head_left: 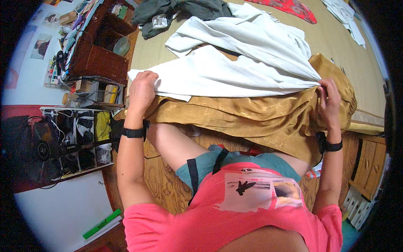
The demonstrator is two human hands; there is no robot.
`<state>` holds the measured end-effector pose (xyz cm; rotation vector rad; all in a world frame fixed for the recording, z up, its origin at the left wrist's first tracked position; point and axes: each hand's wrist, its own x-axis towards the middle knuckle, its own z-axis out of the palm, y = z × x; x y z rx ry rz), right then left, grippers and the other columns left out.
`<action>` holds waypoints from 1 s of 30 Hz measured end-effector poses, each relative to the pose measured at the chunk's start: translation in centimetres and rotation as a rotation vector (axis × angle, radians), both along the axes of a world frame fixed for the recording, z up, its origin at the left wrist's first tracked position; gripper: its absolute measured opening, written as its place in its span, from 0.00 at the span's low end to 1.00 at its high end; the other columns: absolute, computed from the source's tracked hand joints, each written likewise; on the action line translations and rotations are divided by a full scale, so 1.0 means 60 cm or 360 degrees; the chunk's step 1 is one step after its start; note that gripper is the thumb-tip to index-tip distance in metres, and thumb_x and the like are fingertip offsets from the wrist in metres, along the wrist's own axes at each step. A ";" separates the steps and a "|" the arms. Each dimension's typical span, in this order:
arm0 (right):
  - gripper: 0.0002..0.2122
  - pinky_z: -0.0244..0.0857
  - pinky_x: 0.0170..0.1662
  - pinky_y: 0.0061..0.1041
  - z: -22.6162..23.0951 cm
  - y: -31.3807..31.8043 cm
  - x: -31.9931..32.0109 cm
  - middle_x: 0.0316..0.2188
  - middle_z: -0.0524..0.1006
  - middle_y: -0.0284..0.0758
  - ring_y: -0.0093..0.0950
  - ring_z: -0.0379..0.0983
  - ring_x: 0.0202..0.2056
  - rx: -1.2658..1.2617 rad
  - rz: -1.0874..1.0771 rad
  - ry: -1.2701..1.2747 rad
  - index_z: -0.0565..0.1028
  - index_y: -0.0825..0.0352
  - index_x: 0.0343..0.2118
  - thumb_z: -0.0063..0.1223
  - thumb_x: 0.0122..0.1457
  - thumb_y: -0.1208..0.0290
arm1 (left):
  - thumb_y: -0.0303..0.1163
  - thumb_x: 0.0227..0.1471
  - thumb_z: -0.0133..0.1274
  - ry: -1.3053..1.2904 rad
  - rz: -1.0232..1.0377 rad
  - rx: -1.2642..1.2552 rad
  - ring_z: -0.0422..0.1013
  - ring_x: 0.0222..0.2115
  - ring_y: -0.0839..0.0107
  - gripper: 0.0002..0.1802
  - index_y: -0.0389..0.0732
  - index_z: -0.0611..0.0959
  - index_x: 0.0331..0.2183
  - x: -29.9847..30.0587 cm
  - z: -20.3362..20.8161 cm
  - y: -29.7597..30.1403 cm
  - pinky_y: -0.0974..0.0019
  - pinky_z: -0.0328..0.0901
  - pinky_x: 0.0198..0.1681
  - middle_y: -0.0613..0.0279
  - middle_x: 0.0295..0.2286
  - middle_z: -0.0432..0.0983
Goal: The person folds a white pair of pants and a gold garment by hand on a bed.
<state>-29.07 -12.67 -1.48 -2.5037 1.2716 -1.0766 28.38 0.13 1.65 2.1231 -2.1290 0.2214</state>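
A white garment (226, 69) with two long, leg-like parts is spread across the bed's near edge. My left hand (142, 90) has its fingers bent over the garment's left end, gripping the cloth. At the right, my right hand (329, 98) pinches the garment's near edge, and folds run from those fingers across the cloth. Underneath lies a shiny golden-brown cloth (235, 113), which hangs over the bed edge toward my legs and bunches up beside my right hand. Both wrists wear black bands.
Dark clothing (155, 17) lies on the woven mat (336, 35) at the back left, with a red patterned cloth (289, 7) farther back. A brown cabinet (100, 46) and a black fan (42, 147) stand left. Wooden drawers (369, 166) are at the right.
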 end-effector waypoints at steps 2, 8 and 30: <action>0.04 0.67 0.40 0.30 0.007 0.005 0.005 0.33 0.73 0.42 0.40 0.72 0.36 0.0102 -0.0020 -0.0008 0.72 0.70 0.38 0.52 0.61 0.81 | 0.15 0.45 0.52 -0.0125 0.0023 0.0025 0.71 0.47 0.50 0.20 0.42 0.81 0.41 0.025 -0.013 0.011 0.55 0.68 0.48 0.54 0.44 0.77; 0.04 0.67 0.39 0.30 0.003 0.002 0.007 0.33 0.73 0.43 0.40 0.72 0.35 -0.0033 -0.0010 -0.0005 0.73 0.70 0.38 0.52 0.61 0.80 | 0.19 0.47 0.51 -0.0308 0.0194 -0.0102 0.71 0.48 0.53 0.17 0.43 0.84 0.40 0.098 -0.032 0.016 0.55 0.68 0.48 0.54 0.45 0.78; 0.06 0.68 0.36 0.31 0.018 0.011 0.026 0.32 0.73 0.43 0.41 0.74 0.34 -0.0026 0.0044 -0.0050 0.72 0.69 0.37 0.55 0.57 0.83 | 0.34 0.54 0.59 -0.0070 0.0812 0.0324 0.77 0.34 0.49 0.12 0.35 0.85 0.37 0.112 0.028 0.030 0.54 0.71 0.38 0.46 0.33 0.81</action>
